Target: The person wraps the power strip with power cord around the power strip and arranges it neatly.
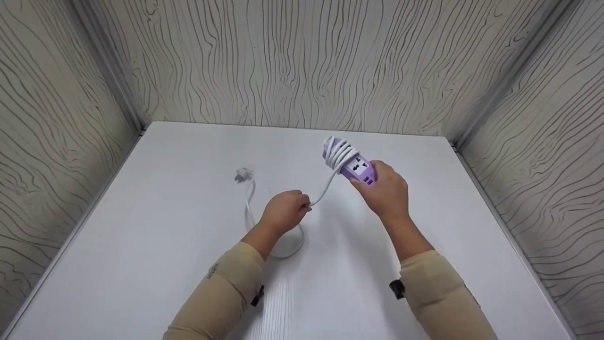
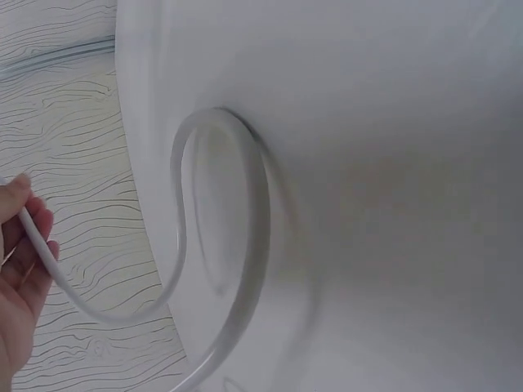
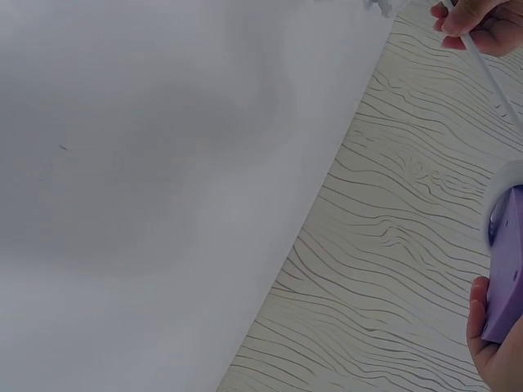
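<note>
A purple power strip [image 1: 356, 166] is held up over the table, on the far side and right of the middle, with its near end in the right hand [image 1: 388, 190]. That hand grips it firmly, the thumb along the near left edge and the fingers round the opposite side; the rest of the body sticks out beyond the grip, forward and to the left. Its long axis runs on a slant, from the right hand at the near right to the free end at the far left, which points away from the person. The face with the socket and the two USB ports is turned up towards the head camera; the ports sit nearest the grip.

White cord [image 1: 341, 154] is wound several times round the free half, across the long axis. From the coils it runs down to the left hand [image 1: 286, 208], which pinches it between thumb and fingers, left of the strip and nearer the person. Past that hand the cord makes a loop under the left wrist and leads to a white plug [image 1: 244, 174], lying on the white table [image 1: 179, 212] farther left. Beyond stands a wood-patterned wall [image 1: 283, 61]. Tan sleeves [image 1: 226, 278] cover both forearms.
</note>
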The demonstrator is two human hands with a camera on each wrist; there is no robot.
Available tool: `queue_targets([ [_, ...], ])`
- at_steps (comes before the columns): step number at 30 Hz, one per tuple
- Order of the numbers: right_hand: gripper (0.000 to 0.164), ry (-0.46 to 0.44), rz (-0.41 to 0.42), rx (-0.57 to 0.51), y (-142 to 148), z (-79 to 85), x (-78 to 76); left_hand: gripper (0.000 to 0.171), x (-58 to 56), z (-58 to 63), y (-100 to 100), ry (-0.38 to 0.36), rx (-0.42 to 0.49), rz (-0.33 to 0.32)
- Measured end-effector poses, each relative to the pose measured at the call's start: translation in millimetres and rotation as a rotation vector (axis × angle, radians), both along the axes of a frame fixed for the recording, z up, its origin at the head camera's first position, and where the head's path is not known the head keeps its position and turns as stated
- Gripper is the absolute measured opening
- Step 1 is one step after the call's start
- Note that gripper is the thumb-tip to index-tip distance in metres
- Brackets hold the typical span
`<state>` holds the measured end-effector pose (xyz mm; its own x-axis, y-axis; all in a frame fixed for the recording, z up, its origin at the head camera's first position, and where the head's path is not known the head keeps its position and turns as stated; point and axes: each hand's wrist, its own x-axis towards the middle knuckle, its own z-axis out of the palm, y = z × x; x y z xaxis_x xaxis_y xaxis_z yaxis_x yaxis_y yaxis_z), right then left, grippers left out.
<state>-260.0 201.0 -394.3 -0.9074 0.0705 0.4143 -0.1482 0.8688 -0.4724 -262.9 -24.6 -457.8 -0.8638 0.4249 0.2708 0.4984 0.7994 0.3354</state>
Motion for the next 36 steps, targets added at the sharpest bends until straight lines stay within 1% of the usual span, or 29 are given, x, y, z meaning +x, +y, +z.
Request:
queue_targets([
  [3,0.054,0.026,-0.004,-0.002,-1.6,1.1,0.9,0.008,4.6,-1.7,5.0,0.004,-0.003,-0.037],
  [6,0.054,0.018,-0.017,-0.019,-0.9,0.4,1.3,0.009,8.8,-3.2,9.5,0.006,-0.013,-0.091],
  [7,0.054,0.01,-0.018,-0.025,-0.6,0.1,1.5,0.009,9.4,-4.0,10.5,0.004,-0.018,-0.099],
  [9,0.054,-0.001,-0.01,-0.033,-0.2,-0.2,2.2,0.008,8.7,-5.8,11.0,-0.008,-0.026,-0.085],
  [11,0.054,-0.011,0.013,-0.035,-0.1,-0.5,3.7,0.007,6.1,-7.7,9.8,-0.026,-0.025,-0.051],
  [13,0.054,-0.008,0.046,-0.04,-0.2,-0.1,5.6,0.006,2.5,-9.3,7.9,-0.048,-0.012,-0.019],
  [15,0.054,0.014,0.092,-0.039,-0.5,1.0,8.2,0.006,-1.0,-10.1,5.9,-0.071,0.013,-0.007],
  [17,0.053,0.058,0.158,-0.028,-1.0,2.6,11.0,0.006,-3.8,-10.6,4.9,-0.086,0.034,-0.013],
  [19,0.052,0.11,0.249,-0.008,-1.5,3.8,13.4,0.008,-5.5,-10.6,4.4,-0.102,0.053,-0.032],
  [20,0.052,0.137,0.298,0.013,-2.1,4.4,14.7,0.009,-6.0,-10.8,4.4,-0.122,0.066,-0.038],
  [22,0.051,0.179,0.395,0.049,-3.7,5.7,17.2,0.01,-6.5,-11.3,4.8,-0.188,0.106,-0.038],
  [24,0.052,0.201,0.481,0.076,-5.5,6.6,19.3,0.011,-6.4,-11.2,4.9,-0.305,0.188,-0.021],
  [26,0.052,0.211,0.544,0.093,-7.2,7.4,21.2,0.019,-6.2,-10.5,4.4,-0.407,0.279,0.01],
  [27,0.052,0.21,0.57,0.092,-7.7,7.7,21.9,0.024,-6.5,-9.8,4.0,-0.437,0.309,0.02],
  [28,0.052,0.208,0.59,0.093,-7.8,7.7,22.4,0.029,-7.0,-8.8,3.5,-0.45,0.327,0.024],
  [29,0.052,0.206,0.609,0.091,-7.8,7.9,22.8,0.036,-7.6,-7.3,2.8,-0.452,0.341,0.027],
  [30,0.052,0.203,0.628,0.088,-7.4,8.1,23.1,0.038,-8.0,-5.4,1.7,-0.427,0.332,0.021],
  [34,0.049,0.153,0.691,0.074,-5.9,10.3,24.0,0.016,-11.3,3.2,-4.8,-0.253,0.217,0.007],
  [36,0.047,0.116,0.726,0.073,-5.3,11.5,24.4,0.007,-11.6,9.1,-8.9,-0.206,0.179,0.035],
])
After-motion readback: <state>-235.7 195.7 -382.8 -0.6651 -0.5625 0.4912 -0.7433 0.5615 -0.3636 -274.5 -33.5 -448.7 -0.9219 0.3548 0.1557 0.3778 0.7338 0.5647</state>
